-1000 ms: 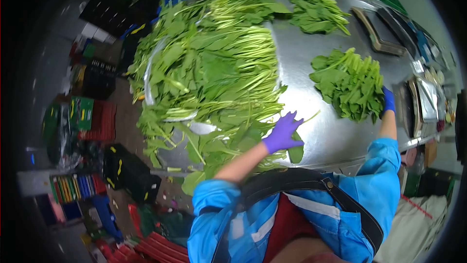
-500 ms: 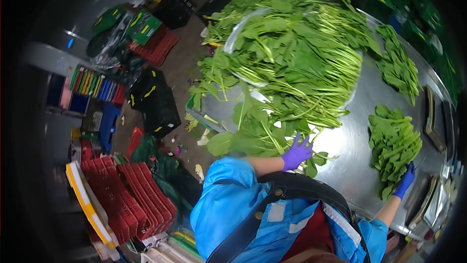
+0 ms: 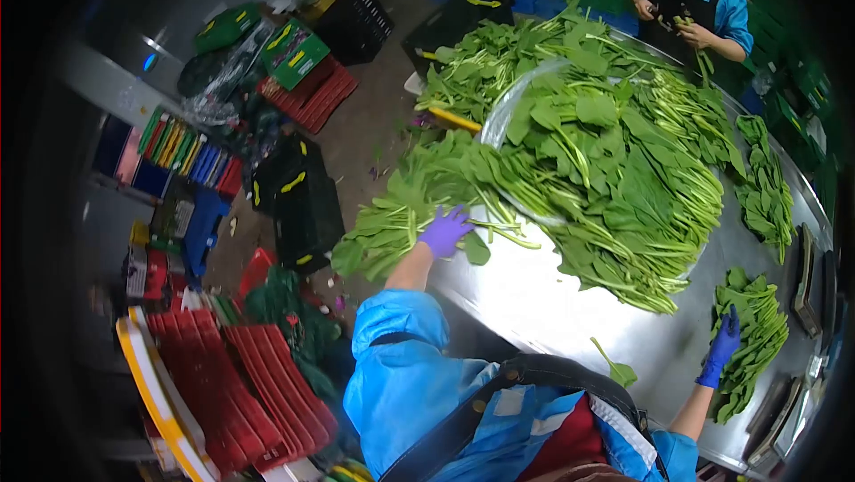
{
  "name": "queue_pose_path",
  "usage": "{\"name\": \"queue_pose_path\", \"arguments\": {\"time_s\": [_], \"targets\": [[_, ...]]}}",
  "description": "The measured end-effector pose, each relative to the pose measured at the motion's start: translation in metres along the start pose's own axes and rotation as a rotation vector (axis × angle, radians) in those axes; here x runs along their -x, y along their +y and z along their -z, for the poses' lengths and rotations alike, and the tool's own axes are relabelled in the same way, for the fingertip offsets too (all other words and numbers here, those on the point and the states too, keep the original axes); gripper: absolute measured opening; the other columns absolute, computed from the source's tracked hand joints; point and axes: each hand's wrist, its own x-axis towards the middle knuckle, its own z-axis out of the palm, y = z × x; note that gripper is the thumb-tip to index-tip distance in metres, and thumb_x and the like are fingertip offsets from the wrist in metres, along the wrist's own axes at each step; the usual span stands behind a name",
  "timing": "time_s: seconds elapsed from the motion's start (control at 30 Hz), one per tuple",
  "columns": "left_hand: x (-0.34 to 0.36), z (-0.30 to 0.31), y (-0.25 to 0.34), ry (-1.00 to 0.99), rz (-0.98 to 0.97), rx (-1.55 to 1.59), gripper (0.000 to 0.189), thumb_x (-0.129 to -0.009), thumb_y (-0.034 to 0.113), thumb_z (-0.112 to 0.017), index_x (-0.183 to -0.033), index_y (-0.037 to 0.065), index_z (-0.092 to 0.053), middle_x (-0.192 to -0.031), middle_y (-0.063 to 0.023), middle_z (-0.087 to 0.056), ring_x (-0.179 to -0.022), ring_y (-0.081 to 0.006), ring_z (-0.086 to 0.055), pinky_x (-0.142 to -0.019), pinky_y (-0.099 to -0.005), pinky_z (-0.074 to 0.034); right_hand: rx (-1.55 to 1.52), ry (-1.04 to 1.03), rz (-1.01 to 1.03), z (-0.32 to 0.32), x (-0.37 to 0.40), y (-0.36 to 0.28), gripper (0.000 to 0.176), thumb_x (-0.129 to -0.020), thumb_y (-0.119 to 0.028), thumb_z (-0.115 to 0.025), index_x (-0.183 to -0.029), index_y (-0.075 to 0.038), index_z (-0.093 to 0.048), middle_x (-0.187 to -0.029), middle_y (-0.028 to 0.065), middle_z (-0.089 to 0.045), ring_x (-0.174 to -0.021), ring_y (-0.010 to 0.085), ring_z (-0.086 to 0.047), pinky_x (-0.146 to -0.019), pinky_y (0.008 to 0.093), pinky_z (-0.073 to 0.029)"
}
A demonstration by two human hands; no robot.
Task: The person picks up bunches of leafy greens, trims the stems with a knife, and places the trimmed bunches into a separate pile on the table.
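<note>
My left hand [image 3: 448,231], in a purple glove, lies with fingers spread on loose leafy greens [image 3: 378,228] at the left edge of the metal table [image 3: 534,277]. My right hand [image 3: 723,347], in a darker blue-purple glove, rests against the left side of a small pile of leafy greens [image 3: 753,330], fingers stretched out. Between my hands lies a single leafy stalk [image 3: 616,364]. Beyond them rises a big heap of leafy greens [image 3: 623,161], stems toward the right, with clear plastic [image 3: 512,108] partly around it.
Another small pile of greens [image 3: 764,183] lies at the far right. Across the table a person in blue sleeves [image 3: 730,14] holds greens. Red crates [image 3: 214,393], a black crate [image 3: 303,206] and a green crate [image 3: 294,53] stand on the floor at left. Dark trays [image 3: 806,281] line the right edge.
My left hand has swept left across the table, and loose greens now lie at its left edge. My right hand has shifted from the small pile's right side to its left. The view has turned.
</note>
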Motion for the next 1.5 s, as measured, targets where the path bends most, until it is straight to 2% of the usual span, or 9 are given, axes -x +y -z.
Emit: {"name": "queue_pose_path", "arguments": {"time_s": [0.03,0.23,0.27,0.4,0.53,0.67,0.83,1.27,1.5], "targets": [[-0.003,0.001,-0.029,-0.044,0.036,0.001,0.055,-0.071,0.027,-0.067,-0.123,0.019,-0.051,-0.138,-0.0093,-0.039,-0.135,-0.031,-0.024,-0.104,-0.0646,-0.017,-0.027,-0.105,-0.294,-0.011,0.012,-0.028,0.034,-0.089,-0.012,-0.052,-0.122,-0.006,-0.057,-0.114,0.0103,-0.062,-0.077,0.0112,-0.055,-0.065,0.0244,-0.045],[-0.064,-0.08,-0.211,-0.062,0.451,-0.251,0.034,-0.088,0.02,-0.045,-0.118,0.02,-0.059,-0.135,-0.0085,-0.047,-0.128,-0.0281,-0.038,-0.103,-0.0646,-0.019,-0.104,-0.192,-0.271,-0.083,0.058,-0.094,0.035,-0.087,-0.009,-0.054,-0.122,-0.007,-0.057,-0.088,0.0086,-0.066,-0.058,0.0101,-0.054,-0.051,0.0248,-0.042],[-0.07,0.023,-0.171,-0.341,0.673,-0.226,0.033,-0.087,0.019,-0.045,-0.117,0.018,-0.061,-0.124,-0.0095,-0.056,-0.117,-0.0292,-0.05,-0.097,-0.0638,-0.031,-0.044,-0.251,-0.306,-0.083,0.063,-0.12,0.034,-0.086,-0.01,-0.056,-0.12,-0.005,-0.058,-0.086,0.0104,-0.067,-0.065,0.0117,-0.058,-0.055,0.0265,-0.045],[-0.112,0.083,-0.174,0.176,0.683,0.185,0.029,-0.08,0.016,-0.055,-0.106,0.009,-0.065,-0.116,-0.0148,-0.059,-0.108,-0.0305,-0.055,-0.094,-0.0525,-0.037,-0.035,-0.379,-0.244,-0.089,0.069,-0.112,0.031,-0.087,-0.014,-0.057,-0.116,-0.005,-0.061,-0.083,0.0079,-0.066,-0.063,0.0105,-0.057,-0.053,0.0253,-0.047],[-0.15,0.166,-0.05,1.038,0.07,0.528,0.026,-0.074,0.008,-0.061,-0.1,0.004,-0.064,-0.107,-0.0194,-0.06,-0.101,-0.0343,-0.055,-0.089,-0.0423,-0.043,-0.045,-0.408,-0.35,-0.078,0.064,-0.104,0.029,-0.088,-0.016,-0.055,-0.115,-0.005,-0.061,-0.082,0.0046,-0.067,-0.054,0.0065,-0.051,-0.043,0.0218,-0.039],[-0.172,0.202,0.115,0.736,-0.503,0.51,0.049,-0.074,0.014,-0.065,-0.12,0.007,-0.053,-0.125,-0.0175,-0.05,-0.118,-0.0345,-0.046,-0.101,-0.0456,-0.034,-0.238,-0.399,-0.368,-0.072,0.055,-0.076,0.028,-0.09,-0.018,-0.052,-0.114,-0.007,-0.062,-0.081,0.0021,-0.067,-0.049,0.0037,-0.044,-0.038,0.0191,-0.031],[-0.232,0.214,0.241,0.322,-0.602,0.312,0.108,-0.059,0.039,-0.08,-0.145,0.015,-0.018,-0.149,-0.0211,-0.012,-0.138,-0.0394,-0.013,-0.109,-0.0568,-0.014,-0.318,-0.434,-0.339,-0.038,0.063,-0.067,0.028,-0.09,-0.017,-0.054,-0.115,-0.007,-0.062,-0.081,0.0027,-0.067,-0.048,0.0027,-0.043,-0.038,0.0193,-0.032],[-0.419,0.243,0.236,0.065,-0.134,-0.089,0.142,-0.038,0.041,-0.089,-0.146,0.014,-0.001,-0.149,-0.022,-0.012,-0.138,-0.0389,-0.013,-0.105,-0.0639,-0.014,-0.305,-0.39,-0.473,0.027,0.087,0.03,0.029,-0.091,-0.017,-0.052,-0.115,-0.006,-0.061,-0.081,0.0046,-0.066,-0.05,0.0057,-0.047,-0.04,0.0208,-0.037],[-0.428,0.221,0.213,-0.229,-0.284,0.372,0.121,-0.041,0.032,-0.088,-0.142,0.006,-0.025,-0.129,-0.0225,-0.049,-0.118,-0.0358,-0.048,-0.098,-0.0354,-0.041,-0.398,-0.441,-0.447,-0.005,0.074,0.017,0.027,-0.091,-0.015,-0.052,-0.114,-0.004,-0.061,-0.08,0.0035,-0.067,-0.051,0.003,-0.043,-0.046,0.0201,-0.037]]}}
